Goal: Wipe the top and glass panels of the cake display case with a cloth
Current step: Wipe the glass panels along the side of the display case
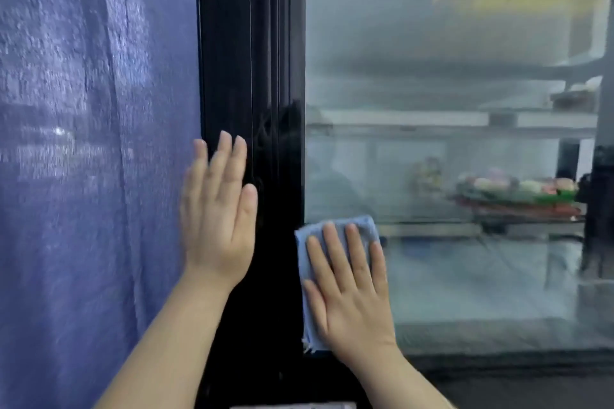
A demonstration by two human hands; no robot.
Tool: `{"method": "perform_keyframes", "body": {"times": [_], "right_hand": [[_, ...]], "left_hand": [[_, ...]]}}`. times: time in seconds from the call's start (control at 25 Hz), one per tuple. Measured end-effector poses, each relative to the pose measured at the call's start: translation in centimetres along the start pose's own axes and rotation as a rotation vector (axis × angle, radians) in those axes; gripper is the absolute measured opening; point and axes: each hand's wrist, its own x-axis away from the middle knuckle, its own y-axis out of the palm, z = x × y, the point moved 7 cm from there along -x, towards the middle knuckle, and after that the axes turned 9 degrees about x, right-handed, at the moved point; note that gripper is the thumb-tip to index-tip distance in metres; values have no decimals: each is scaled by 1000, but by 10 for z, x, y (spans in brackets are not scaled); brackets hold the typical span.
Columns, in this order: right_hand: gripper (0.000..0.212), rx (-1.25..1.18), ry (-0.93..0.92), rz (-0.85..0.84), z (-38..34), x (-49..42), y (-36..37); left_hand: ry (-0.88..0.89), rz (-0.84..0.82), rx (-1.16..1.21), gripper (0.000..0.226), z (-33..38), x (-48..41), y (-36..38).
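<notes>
Nearest, lower right: right hand (pixel 352 289) flat on the cloth (pixel 334 226), fingers straight and slightly spread, pressing rather than gripping. Cloth pale blue, folded, long axis upright, trapped between palm and glass (pixel 465 53). Visible only above the fingertips and down the left side of the hand. Placed at the lower left corner of the pane, left edge just against the black frame (pixel 246 43).

A little higher and to the left: left hand (pixel 217 216), likewise open, fingers straight and close together, laid on the frame beside the blue sheet (pixel 83 143). Holding nothing; probably bracing.

Hence right hand the working one, on the cloth; left hand apart from it, across the frame's width. From the fingertips, glass stretching up and to the right, nearly all of it hazy and streaked. No room leftward because of the frame, and little downward with the bottom rail close below. Likely call: a stroke upward or rightward, palm kept flat to stop the cloth slipping out.

Beyond the glass, blurred: shelves (pixel 465 118), and a tray of cakes (pixel 515 189) well to the right. Top of the case not in view.
</notes>
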Motion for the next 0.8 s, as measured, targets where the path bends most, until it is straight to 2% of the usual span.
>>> {"method": "perform_keyframes", "body": {"times": [0.08, 0.16, 0.36, 0.48, 0.56, 0.68, 0.8], "right_hand": [[54, 28, -28, -60, -7, 45, 10], [55, -30, -20, -77, -6, 47, 9], [48, -630, 105, 18, 27, 39, -16], [33, -799, 247, 120, 49, 36, -24], [32, -785, 322, 157, 56, 30, -24], [37, -550, 504, 161, 70, 25, -24], [28, -478, 612, -6, 77, 19, -21]], "left_hand": [[-33, -70, -34, 52, 3, 51, 17], [-64, -125, -55, 50, 6, 86, 28], [-27, -80, -72, 42, 14, 109, 37], [-46, -24, -99, 41, 18, 113, 46], [-88, 22, -81, 35, 19, 112, 52], [-143, 57, 10, 22, 22, 110, 56], [-240, -7, 48, 16, 25, 106, 51]]}}
